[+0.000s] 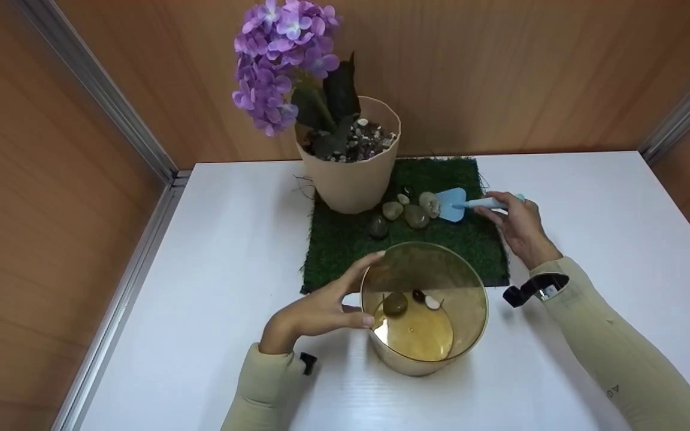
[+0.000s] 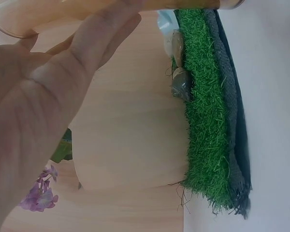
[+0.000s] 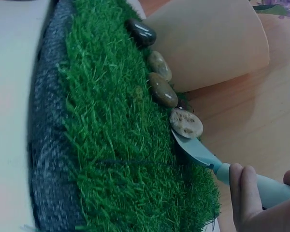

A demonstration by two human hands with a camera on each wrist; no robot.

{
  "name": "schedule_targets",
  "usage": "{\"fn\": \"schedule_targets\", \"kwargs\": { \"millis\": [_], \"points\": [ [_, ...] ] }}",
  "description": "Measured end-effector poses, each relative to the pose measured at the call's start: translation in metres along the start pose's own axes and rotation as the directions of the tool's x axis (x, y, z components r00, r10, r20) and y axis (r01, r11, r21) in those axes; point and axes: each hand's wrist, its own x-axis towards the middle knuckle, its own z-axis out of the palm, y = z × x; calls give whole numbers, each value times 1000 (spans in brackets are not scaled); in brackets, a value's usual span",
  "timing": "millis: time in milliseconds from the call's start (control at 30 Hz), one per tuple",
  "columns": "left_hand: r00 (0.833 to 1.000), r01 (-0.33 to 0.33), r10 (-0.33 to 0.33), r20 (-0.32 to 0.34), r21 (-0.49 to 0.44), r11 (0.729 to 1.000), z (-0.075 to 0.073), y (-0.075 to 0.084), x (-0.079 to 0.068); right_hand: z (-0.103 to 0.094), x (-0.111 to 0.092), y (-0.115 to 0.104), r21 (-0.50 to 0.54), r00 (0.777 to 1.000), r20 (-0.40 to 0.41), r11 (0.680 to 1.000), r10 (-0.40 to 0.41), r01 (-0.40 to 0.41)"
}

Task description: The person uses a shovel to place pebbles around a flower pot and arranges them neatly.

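Note:
My left hand [image 1: 315, 311] grips the left side of a transparent amber bowl [image 1: 408, 365], thumb at the near rim and fingers round the outside. Inside it lie a greenish-brown stone [image 1: 395, 304], a small dark one and a white one. The handle of a light-blue toy shovel [image 1: 451, 205] is held in my right hand [image 1: 521, 230]. Its blade tip meets a pale, pitted pebble [image 3: 186, 123] on the green turf mat [image 3: 121, 145]. Beside that pebble several more stones [image 1: 417, 216] sit in a cluster, a dark one [image 1: 378, 227] nearest the bowl.
A beige flowerpot [image 1: 348, 185] with a purple flower [image 1: 285, 54] and gravel stands on the mat's back left corner, close behind the stones. The white table [image 1: 225, 269] is bounded by wood-look panels [image 1: 501, 78] at the back and sides.

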Motion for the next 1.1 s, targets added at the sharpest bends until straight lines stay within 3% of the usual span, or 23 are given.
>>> {"fn": "schedule_targets", "kwargs": {
  "millis": [267, 433, 733, 967, 1100],
  "points": [
    [1000, -11, 11, 2, -1, 1000, -1, -1, 1, 6, -7, -5, -198, 992, 71, 974, -100, 112],
    [1000, -21, 22, 14, -22, 1000, 0, -1, 1, 5, -11, -8, -228, 992, 65, 966, -112, 124],
    [1000, -12, 13, 12, -23, 1000, 0, 1, 0, -9, -17, -13, -157, 989, 39, 977, -141, 146],
    [1000, -11, 11, 14, -24, 1000, 0, 2, 1, -20, -31, -30, 14, 988, 39, 989, -150, 150],
    [1000, -12, 12, 12, -40, 999, 0, 0, 1, -20, -46, -40, 88, 984, 79, 984, -160, 153]
  ]
}}
